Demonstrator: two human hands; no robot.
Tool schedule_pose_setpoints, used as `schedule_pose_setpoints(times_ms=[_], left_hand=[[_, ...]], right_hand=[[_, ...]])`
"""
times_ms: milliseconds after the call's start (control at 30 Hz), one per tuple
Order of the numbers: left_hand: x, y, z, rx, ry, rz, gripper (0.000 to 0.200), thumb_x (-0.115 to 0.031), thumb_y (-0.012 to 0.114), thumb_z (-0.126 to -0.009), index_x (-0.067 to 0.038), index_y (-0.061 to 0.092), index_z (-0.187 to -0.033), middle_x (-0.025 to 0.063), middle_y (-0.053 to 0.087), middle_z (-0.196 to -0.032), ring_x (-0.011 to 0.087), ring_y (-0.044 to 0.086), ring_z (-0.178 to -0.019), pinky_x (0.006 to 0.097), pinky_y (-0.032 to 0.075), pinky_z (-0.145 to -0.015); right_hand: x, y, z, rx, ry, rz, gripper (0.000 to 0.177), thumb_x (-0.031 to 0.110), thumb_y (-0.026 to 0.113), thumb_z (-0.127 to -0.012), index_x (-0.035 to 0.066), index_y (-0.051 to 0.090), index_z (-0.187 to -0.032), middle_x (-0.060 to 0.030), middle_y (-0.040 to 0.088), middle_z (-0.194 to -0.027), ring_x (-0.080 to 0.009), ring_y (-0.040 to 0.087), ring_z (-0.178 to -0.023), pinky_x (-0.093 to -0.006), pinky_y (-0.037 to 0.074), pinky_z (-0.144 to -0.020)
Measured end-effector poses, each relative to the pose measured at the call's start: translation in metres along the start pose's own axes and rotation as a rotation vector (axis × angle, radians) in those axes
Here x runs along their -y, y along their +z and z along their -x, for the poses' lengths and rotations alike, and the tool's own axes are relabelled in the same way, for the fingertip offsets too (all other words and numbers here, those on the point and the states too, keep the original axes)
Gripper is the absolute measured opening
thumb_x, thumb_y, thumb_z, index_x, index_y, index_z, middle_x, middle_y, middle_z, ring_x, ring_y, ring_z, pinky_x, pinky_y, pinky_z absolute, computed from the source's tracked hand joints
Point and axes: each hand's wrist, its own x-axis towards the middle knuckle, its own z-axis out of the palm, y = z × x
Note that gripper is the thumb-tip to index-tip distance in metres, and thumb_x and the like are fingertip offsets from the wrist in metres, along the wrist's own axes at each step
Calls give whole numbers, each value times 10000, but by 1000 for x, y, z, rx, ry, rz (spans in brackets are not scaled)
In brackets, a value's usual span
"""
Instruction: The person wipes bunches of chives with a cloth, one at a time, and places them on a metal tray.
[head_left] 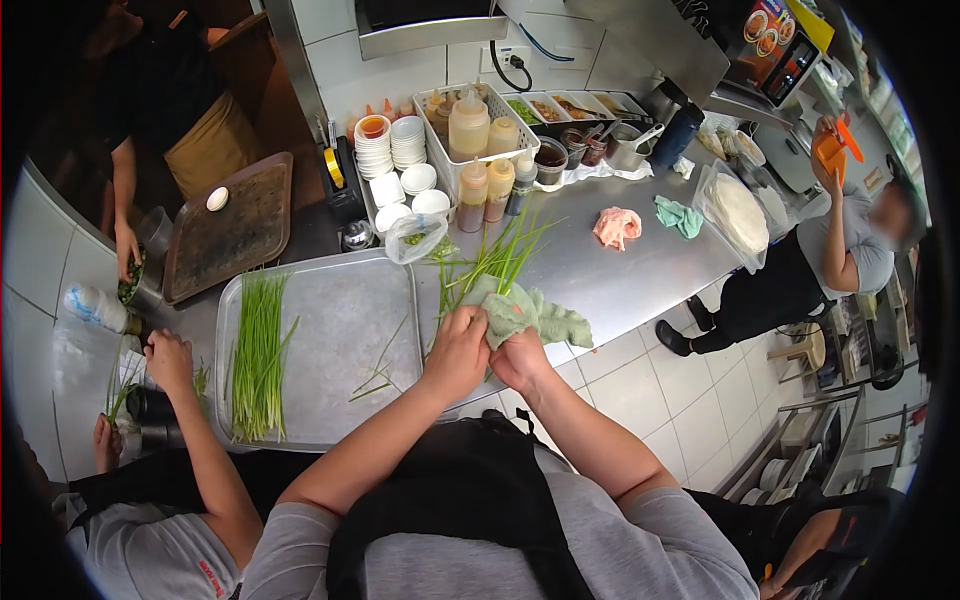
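Observation:
My left hand (457, 350) and my right hand (521, 359) are close together in front of me, both closed on a light green cloth (507, 308). A bunch of thin green chives (503, 252) fans out from behind the cloth, toward the far side of the counter. The cloth's loose end hangs over to the right of my right hand. How my fingers sit on the stalks is hidden by the cloth. Left of my hands, a metal tray (350, 300) bears a neat row of chives (260, 355) and a few loose stalks (380, 370).
Squeeze bottles (471, 190), stacked white cups (374, 150) and a plastic bag (417, 236) stand behind. Pink (617, 229) and teal cloths (679, 216) lie to the right. A co-worker's hand (168, 360) is at the left; another person (840, 240) stands at right, holding something orange.

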Motion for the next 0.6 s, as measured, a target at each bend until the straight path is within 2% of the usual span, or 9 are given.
schedule_pose_setpoints(times_ms=[67, 200, 267, 333, 400, 433, 467, 533, 600], left_hand=[[-11, -8, 3, -31, 33, -135, 329, -11, 544, -811, 14, 550, -1138, 162, 487, -1102, 341, 500, -990, 379, 424, -865], [1, -20, -2, -106, 41, -17, 336, -60, 584, -821, -22, 557, -1154, 146, 483, -1110, 296, 504, -946, 348, 431, -838], [12, -23, -18, -190, -265, 325, 355, -129, 623, -843, -45, 564, -1183, 130, 495, -1101, 241, 507, -898, 322, 435, -812], [23, -30, -33, -129, -350, 382, 370, -218, 632, -870, -34, 586, -1188, 114, 514, -1070, 200, 511, -880, 299, 437, -800], [37, -29, -45, 116, -381, 487, 361, -253, 603, -902, -19, 610, -1177, 103, 536, -1069, 176, 532, -930, 282, 439, -814], [26, -36, -52, 239, -472, 673, 340, -290, 554, -944, -19, 647, -1128, 97, 592, -1080, 151, 566, -962, 275, 457, -829], [25, -39, -56, 234, -472, 674, 340, -290, 554, -944, -19, 647, -1128, 97, 592, -1080, 151, 566, -962, 275, 457, -829], [25, -41, -61, 468, -694, 1035, 332, -297, 512, -975, -29, 662, -1100, 100, 639, -1071, 139, 598, -937, 274, 474, -834], [29, -39, -62, 462, -685, 1036, 336, -295, 501, -980, -26, 656, -1109, 99, 649, -1071, 148, 609, -949, 284, 482, -853]], right_hand=[[3, 4, 3, 10, -46, 79, 242, 153, 538, -949, 102, 512, -1183, -35, 589, -1057, -157, 575, -997, -310, 475, -883], [7, 1, 1, 42, -55, 143, 242, 146, 523, -956, 82, 519, -1189, -51, 594, -1075, -164, 584, -993, -325, 478, -890], [14, 15, 8, 39, 18, 155, 269, 134, 504, -961, 72, 515, -1222, -58, 592, -1123, -164, 582, -1014, -324, 477, -889], [12, 13, 7, 56, 33, 211, 284, 132, 498, -962, 67, 509, -1239, -60, 589, -1140, -162, 579, -1028, -319, 473, -890], [8, 8, 4, 75, 47, 269, 300, 129, 492, -964, 62, 503, -1256, -61, 587, -1158, -159, 575, -1042, -313, 469, -890], [5, 5, 3, 104, 44, 343, 307, 127, 492, -963, 60, 499, -1263, -60, 584, -1163, -157, 573, -1044, -311, 465, -888], [3, 3, 2, 133, 41, 418, 315, 125, 491, -963, 58, 494, -1270, -59, 581, -1168, -154, 571, -1046, -309, 462, -885], [2, 6, 2, 125, 37, 411, 306, 123, 497, -961, 53, 506, -1259, -58, 588, -1151, -148, 577, -1020, -300, 464, -876], [1, 2, 0, 111, 32, 399, 297, 120, 502, -959, 48, 517, -1247, -56, 596, -1134, -141, 583, -995, -291, 466, -866]])
